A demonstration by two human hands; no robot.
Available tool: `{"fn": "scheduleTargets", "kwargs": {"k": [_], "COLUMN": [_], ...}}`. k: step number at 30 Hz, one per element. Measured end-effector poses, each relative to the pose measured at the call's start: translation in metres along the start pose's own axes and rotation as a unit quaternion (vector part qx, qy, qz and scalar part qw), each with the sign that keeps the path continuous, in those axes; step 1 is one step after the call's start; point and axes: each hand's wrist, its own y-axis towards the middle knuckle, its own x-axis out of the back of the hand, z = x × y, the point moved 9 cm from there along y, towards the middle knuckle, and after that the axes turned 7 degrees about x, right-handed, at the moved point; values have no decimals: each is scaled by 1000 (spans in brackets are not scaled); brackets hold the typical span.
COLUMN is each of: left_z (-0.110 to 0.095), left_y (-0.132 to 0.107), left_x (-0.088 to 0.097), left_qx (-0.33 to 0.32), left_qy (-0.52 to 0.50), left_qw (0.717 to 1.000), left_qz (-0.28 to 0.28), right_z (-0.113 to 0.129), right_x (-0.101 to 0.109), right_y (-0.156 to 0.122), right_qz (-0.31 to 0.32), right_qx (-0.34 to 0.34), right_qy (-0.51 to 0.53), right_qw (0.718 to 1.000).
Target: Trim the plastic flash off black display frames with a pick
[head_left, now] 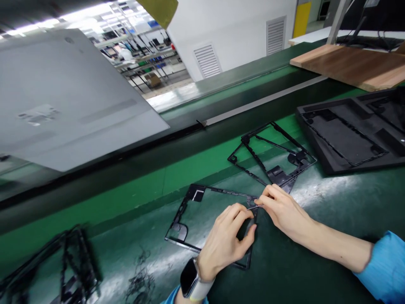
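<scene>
- A black frame [190, 211] lies flat on the green belt [133, 190], lower centre of the picture, under both hands.
- The left hand [226, 240], a watch [190, 278] on its wrist, rests on the frame's right side, fingers curled narrow, thumb and forefinger pinched on a thin strip [253, 207].
- The right hand [284, 211] comes in from the lower right out of a blue sleeve [384, 266]; its fingertips pinch the other end of that strip, just at the frame's upper right corner.
- A second frame [272, 154] lies right of centre, just above the hands, its lower corner near the right hand.
- A black tray [348, 135] sits at the right edge, with a wooden board [348, 63] above it, upper right.
- More frames [69, 266], blurred, lie at the lower left.
- A grey panel [63, 101] fills the upper left.
</scene>
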Motion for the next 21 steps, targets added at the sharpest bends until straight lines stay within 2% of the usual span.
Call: {"fn": "scheduleTargets", "kwargs": {"k": [15, 21], "left_z": [-9, -6], "left_y": [4, 3], "left_x": [-6, -6], "left_qx": [-26, -14], "left_qy": [67, 71], "left_qw": [997, 997], "left_qz": [29, 15], "right_z": [3, 3], "right_x": [0, 1], "right_y": [0, 0], "right_qz": [2, 6], "right_qx": [3, 5], "right_qy": [7, 2], "right_qw": [1000, 1000]}}
